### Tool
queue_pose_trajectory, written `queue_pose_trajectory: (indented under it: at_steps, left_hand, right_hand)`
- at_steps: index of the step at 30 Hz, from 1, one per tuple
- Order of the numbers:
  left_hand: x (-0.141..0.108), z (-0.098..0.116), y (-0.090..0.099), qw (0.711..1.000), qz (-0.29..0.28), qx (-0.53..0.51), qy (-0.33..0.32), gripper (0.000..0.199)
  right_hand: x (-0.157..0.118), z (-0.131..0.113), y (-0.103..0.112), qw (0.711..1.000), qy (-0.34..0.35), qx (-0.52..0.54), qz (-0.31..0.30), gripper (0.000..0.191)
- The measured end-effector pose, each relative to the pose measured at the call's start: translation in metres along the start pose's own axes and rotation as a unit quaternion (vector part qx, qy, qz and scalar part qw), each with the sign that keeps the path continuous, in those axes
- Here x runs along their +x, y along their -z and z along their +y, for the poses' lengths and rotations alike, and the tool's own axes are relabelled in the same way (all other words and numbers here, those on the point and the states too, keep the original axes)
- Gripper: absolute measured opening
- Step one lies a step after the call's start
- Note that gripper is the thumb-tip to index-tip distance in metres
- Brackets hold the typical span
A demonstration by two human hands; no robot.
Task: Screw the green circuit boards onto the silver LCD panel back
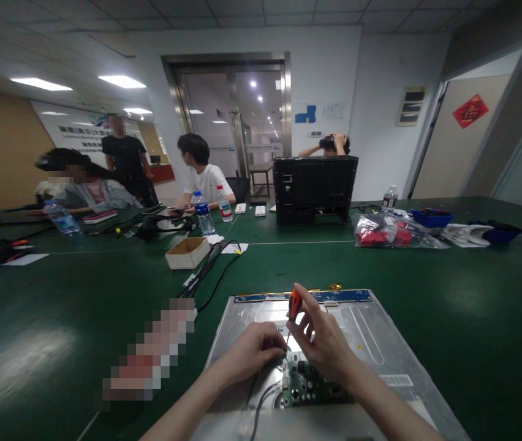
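Observation:
A flat silver metal panel (366,318) lies on the green table, with a blue strip board (348,296) along its far edge. On the panel sits a green circuit board (304,389), with dark wires (261,407) at its left. My right hand (323,337) is closed on an orange and black screwdriver (295,305), its thin shaft pointing down to the board's far left corner. Close to the screwdriver's tip, my left hand (258,349) has its thumb and fingers pressed together; what they pinch, if anything, is too small to make out.
Beyond the panel are a small open box (187,253), black cables (206,272), bottles (203,213), a black monitor-like unit (315,190), a plastic bag with red items (394,233) and blue trays (432,218). Several people are around the table's far side.

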State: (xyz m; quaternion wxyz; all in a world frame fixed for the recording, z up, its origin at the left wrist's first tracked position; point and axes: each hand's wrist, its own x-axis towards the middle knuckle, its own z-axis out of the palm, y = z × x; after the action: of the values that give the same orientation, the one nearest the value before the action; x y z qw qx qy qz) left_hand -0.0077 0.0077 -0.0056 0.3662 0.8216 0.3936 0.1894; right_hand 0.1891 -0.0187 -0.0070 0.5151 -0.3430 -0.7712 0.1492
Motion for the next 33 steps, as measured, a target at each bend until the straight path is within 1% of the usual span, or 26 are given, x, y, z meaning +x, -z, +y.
queue_pose_trajectory:
  at_steps: [8, 12, 17, 21, 27, 33]
  left_hand:
    - [-0.001, 0.0, -0.001, 1.0, 0.002, 0.007, 0.018, 0.013]
    - [-0.001, 0.002, 0.0, 1.0, 0.0, 0.006, 0.015, 0.012]
    - [-0.001, 0.002, -0.001, 1.0, -0.002, 0.006, 0.021, 0.013]
    - [-0.001, 0.002, 0.0, 0.999, -0.013, 0.013, 0.027, 0.013]
    - [-0.001, 0.003, -0.001, 1.0, -0.003, 0.017, 0.025, 0.012]
    - [-0.001, 0.004, 0.0, 0.999, -0.008, 0.017, 0.031, 0.011]
  right_hand:
    - [-0.001, -0.001, 0.0, 1.0, -0.009, 0.019, -0.003, 0.079]
    - [-0.002, 0.002, -0.001, 1.0, -0.003, 0.007, 0.011, 0.082]
    - [-0.002, 0.007, -0.002, 1.0, 0.006, -0.003, 0.024, 0.075]
    - [-0.001, 0.006, 0.001, 1.0, 0.007, -0.003, 0.019, 0.073]
    - [0.0, 0.001, 0.007, 1.0, -0.016, 0.013, -0.01, 0.073]
    - [0.002, 0.002, 0.007, 1.0, -0.013, 0.008, 0.003, 0.071]
